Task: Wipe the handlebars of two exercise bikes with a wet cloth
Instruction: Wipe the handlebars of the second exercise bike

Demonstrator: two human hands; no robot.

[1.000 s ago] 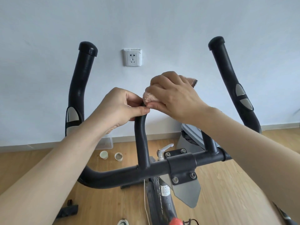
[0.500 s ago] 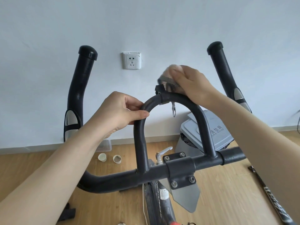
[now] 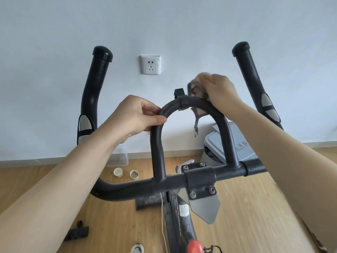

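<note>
Wiping is under way on the centre loop (image 3: 191,105) of the bike's handlebars: the cloth (image 3: 197,92) is pressed on its upper right curve by the right hand (image 3: 221,94), closed around it. The left hand (image 3: 135,114) pinches the loop's left bend, steadying it. Next likely comes sliding the cloth down the right leg.

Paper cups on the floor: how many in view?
2. Both stand side by side on the wooden floor near the wall, below the left hand: a pale cup and a second cup just to its right. Arms could hide more.
</note>
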